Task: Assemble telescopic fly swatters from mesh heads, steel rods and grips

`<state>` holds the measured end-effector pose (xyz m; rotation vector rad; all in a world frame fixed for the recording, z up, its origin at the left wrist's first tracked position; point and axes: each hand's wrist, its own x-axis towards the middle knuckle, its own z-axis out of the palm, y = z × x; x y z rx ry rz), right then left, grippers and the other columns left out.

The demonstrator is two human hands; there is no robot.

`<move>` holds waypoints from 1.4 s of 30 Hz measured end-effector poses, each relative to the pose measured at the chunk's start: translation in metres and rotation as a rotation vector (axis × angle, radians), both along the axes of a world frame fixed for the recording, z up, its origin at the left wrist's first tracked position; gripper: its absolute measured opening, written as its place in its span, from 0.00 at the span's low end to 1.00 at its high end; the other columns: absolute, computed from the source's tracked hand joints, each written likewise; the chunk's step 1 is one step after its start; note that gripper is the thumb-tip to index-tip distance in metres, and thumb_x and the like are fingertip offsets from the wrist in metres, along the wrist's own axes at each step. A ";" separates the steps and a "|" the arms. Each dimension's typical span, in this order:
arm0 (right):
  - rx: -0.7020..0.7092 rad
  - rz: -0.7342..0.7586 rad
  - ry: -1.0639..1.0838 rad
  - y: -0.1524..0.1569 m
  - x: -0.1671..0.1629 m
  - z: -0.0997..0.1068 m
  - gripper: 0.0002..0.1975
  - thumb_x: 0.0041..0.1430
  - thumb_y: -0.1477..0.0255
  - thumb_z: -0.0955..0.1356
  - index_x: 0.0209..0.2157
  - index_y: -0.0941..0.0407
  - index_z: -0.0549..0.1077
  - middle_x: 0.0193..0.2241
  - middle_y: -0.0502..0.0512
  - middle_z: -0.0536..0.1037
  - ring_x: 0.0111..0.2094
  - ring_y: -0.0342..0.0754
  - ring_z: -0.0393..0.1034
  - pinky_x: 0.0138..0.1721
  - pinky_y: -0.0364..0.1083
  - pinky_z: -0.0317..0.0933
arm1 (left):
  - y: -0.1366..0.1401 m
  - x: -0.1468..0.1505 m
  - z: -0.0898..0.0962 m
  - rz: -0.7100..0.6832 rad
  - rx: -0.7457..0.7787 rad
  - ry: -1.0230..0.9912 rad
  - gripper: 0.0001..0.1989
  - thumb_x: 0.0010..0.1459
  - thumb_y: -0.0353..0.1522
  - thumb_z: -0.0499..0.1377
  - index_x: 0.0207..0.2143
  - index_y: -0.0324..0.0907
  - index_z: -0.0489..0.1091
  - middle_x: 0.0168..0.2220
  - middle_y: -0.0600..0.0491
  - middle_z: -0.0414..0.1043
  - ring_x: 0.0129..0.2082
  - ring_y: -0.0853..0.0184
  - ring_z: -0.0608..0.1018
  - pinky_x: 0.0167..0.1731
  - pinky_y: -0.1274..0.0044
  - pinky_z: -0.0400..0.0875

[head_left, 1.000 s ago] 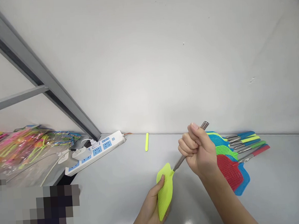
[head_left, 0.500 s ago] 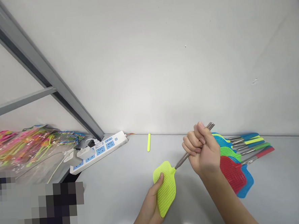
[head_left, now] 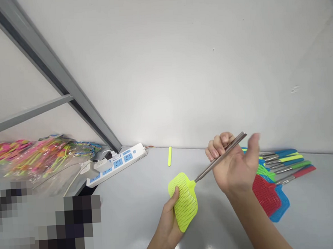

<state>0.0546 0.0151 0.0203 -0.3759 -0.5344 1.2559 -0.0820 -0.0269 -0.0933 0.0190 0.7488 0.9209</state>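
My left hand [head_left: 168,218] is closed on the mesh head of a yellow-green fly swatter [head_left: 185,204], thumb on top of the mesh. From the head, its metal shaft [head_left: 206,171] slants up to the right, its far end without a coloured grip. That shaft lies across the palm of my right hand [head_left: 232,165], whose fingers are loosely bent and whose thumb stands away from it. A loose yellow-green sleeve-like strip [head_left: 170,156] lies on the table near the wall.
Beyond my right hand lie several fly swatters with coloured grips, among them a red one [head_left: 265,195] over a blue one [head_left: 284,203]. At the left are a power strip [head_left: 118,165] with plugs and cables, bagged colourful items [head_left: 44,158] and a metal frame post [head_left: 89,118].
My right hand has loosened from a fist around the shaft, and its thumb has lifted off. The left hand still grips the swatter head. The view has shifted slightly.
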 end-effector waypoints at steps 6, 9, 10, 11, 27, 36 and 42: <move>-0.210 0.246 0.037 0.030 -0.001 -0.039 0.18 0.52 0.55 0.56 0.39 0.52 0.62 0.32 0.55 0.72 0.33 0.48 0.68 0.34 0.49 0.60 | 0.003 -0.004 0.006 0.035 -0.017 -0.059 0.10 0.50 0.34 0.56 0.30 0.34 0.70 0.18 0.52 0.71 0.18 0.70 0.74 0.23 0.80 0.69; -0.459 0.524 0.049 0.043 -0.013 -0.078 0.14 0.52 0.60 0.59 0.38 0.53 0.61 0.38 0.61 0.71 0.36 0.51 0.69 0.36 0.52 0.60 | 0.003 -0.006 0.003 0.045 0.037 -0.039 0.10 0.50 0.33 0.56 0.31 0.35 0.70 0.18 0.52 0.71 0.18 0.70 0.74 0.25 0.79 0.70; -0.506 0.631 0.072 0.044 -0.020 -0.090 0.15 0.52 0.59 0.60 0.38 0.54 0.61 0.40 0.63 0.70 0.38 0.52 0.68 0.36 0.53 0.59 | 0.003 -0.007 0.002 0.044 0.045 -0.033 0.10 0.50 0.33 0.56 0.32 0.35 0.70 0.19 0.52 0.71 0.18 0.70 0.74 0.25 0.78 0.70; -0.556 0.728 0.082 0.044 -0.029 -0.101 0.18 0.51 0.57 0.59 0.38 0.55 0.61 0.42 0.64 0.69 0.39 0.53 0.67 0.36 0.53 0.59 | 0.003 -0.006 0.002 0.045 0.047 -0.028 0.09 0.50 0.33 0.56 0.33 0.35 0.69 0.19 0.52 0.72 0.18 0.70 0.74 0.25 0.79 0.70; -0.641 0.516 0.050 0.055 -0.046 -0.140 0.11 0.47 0.68 0.64 0.36 0.52 0.65 0.44 0.51 0.68 0.44 0.45 0.64 0.42 0.45 0.59 | 0.003 -0.003 0.003 0.061 0.088 -0.033 0.16 0.51 0.32 0.55 0.42 0.35 0.66 0.37 0.46 0.73 0.34 0.63 0.75 0.34 0.76 0.69; -0.516 0.363 -0.409 0.029 -0.015 -0.115 0.17 0.49 0.66 0.64 0.43 0.51 0.66 0.45 0.53 0.69 0.49 0.47 0.59 0.48 0.47 0.51 | 0.004 -0.007 0.008 0.051 0.100 0.023 0.14 0.49 0.33 0.57 0.39 0.35 0.68 0.35 0.46 0.73 0.32 0.63 0.76 0.31 0.78 0.69; -0.469 0.386 -0.664 -0.010 0.032 -0.095 0.18 0.52 0.61 0.60 0.44 0.53 0.67 0.45 0.57 0.69 0.48 0.50 0.60 0.46 0.50 0.53 | 0.003 -0.007 0.006 0.022 0.131 0.007 0.16 0.49 0.33 0.57 0.41 0.35 0.67 0.32 0.47 0.74 0.29 0.64 0.76 0.26 0.79 0.69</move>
